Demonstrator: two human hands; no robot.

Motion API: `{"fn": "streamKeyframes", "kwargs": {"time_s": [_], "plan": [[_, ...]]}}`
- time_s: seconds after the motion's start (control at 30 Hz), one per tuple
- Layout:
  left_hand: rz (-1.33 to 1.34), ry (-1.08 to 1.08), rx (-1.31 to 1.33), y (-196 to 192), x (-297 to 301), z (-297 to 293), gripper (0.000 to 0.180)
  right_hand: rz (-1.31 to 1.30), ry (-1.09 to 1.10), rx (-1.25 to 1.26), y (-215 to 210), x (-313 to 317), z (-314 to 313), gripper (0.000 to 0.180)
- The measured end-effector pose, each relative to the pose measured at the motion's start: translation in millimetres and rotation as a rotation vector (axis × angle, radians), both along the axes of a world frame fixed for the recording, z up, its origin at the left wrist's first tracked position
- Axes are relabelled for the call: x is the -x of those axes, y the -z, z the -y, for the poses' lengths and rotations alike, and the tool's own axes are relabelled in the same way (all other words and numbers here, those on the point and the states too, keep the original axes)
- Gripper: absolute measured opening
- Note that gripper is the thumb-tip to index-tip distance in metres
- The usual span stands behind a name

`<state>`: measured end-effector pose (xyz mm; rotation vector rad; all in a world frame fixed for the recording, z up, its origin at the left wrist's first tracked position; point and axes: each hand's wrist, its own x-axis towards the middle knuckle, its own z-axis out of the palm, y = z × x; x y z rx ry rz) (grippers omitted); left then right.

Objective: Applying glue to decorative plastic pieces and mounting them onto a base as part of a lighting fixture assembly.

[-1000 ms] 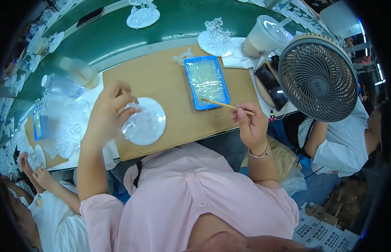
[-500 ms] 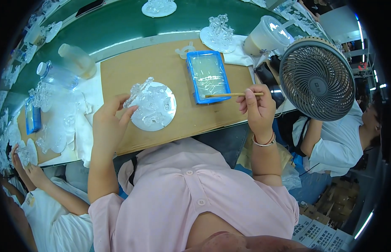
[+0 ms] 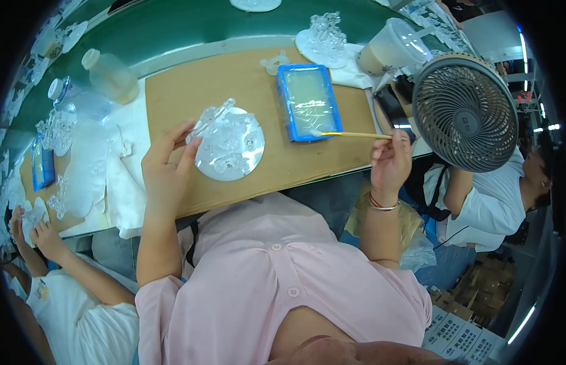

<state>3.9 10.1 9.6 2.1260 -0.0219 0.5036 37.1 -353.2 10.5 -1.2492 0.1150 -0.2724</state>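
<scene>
My left hand [image 3: 170, 155] pinches a clear plastic piece [image 3: 213, 117] between thumb and fingertips, at the left edge of a round white disc [image 3: 249, 141]. More clear, knobbly shapes lie on that disc; which of them are joined to the held piece I cannot tell. In my right hand [image 3: 392, 161] is a thin paintbrush [image 3: 359, 135], gripped near the end of its handle. Its pale bristles point left and lie over the near edge of a shallow blue tray [image 3: 285, 109] with a pale, glossy surface inside.
Brown cardboard [image 3: 173, 91] covers the tabletop. At the right stand a round fan [image 3: 465, 115] and a lidded cup [image 3: 386, 52]. Two bottles [image 3: 115, 76] are at the left. A green belt [image 3: 185, 30] runs behind, bearing discs with clear pieces. Co-workers sit on both sides.
My right hand has shifted right and now grips the brush farther back, its bristles showing over the tray edge. My left hand still pinches the clear piece. The whole view has shifted slightly.
</scene>
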Motion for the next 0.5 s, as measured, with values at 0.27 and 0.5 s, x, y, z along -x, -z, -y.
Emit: {"fn": "streamKeyframes", "kwargs": {"time_s": [0.27, 0.5], "plan": [[0.04, -0.014, -0.005, 4, 0, 1, 0.018, 0.245, -0.253, 0.375, 2, 45, -58, 0.015], [-0.003, 0.012, -0.006, 4, 3, -2, 0.019, 0.494, -0.48, 0.767, 11, 39, -79, 0.011]]}}
